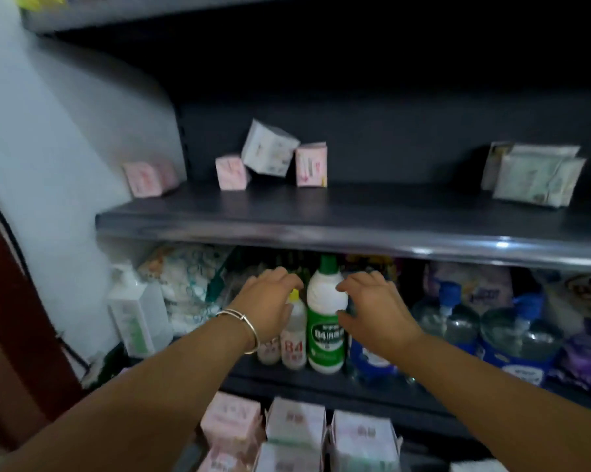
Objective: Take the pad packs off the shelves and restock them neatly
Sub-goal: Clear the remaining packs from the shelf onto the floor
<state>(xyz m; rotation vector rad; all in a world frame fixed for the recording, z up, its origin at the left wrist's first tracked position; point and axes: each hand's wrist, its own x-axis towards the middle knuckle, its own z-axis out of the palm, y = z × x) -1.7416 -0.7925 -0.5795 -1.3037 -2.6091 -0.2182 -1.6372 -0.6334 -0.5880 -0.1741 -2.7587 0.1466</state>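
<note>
On the dark upper shelf [321, 219] lie a few pad packs: a pink one [149, 178] at the far left, a pink one [231, 173] with a tilted white pack [269, 152] leaning on it, and another pink pack [311, 165] beside. Pale green flat packs [535, 175] stand at the right. Several pink and white packs [297, 427] sit stacked at the bottom. My left hand [268, 304], with bangles on the wrist, and my right hand [372, 306] hover in front of the middle shelf, fingers loosely curled, holding nothing.
The middle shelf holds a white and green bottle [325, 318] between my hands, small B4 bottles [293, 335], a white pump bottle [134, 311], blue pump bottles [512, 332] and purple bags [587, 359]. A white wall [31, 148] closes the left side.
</note>
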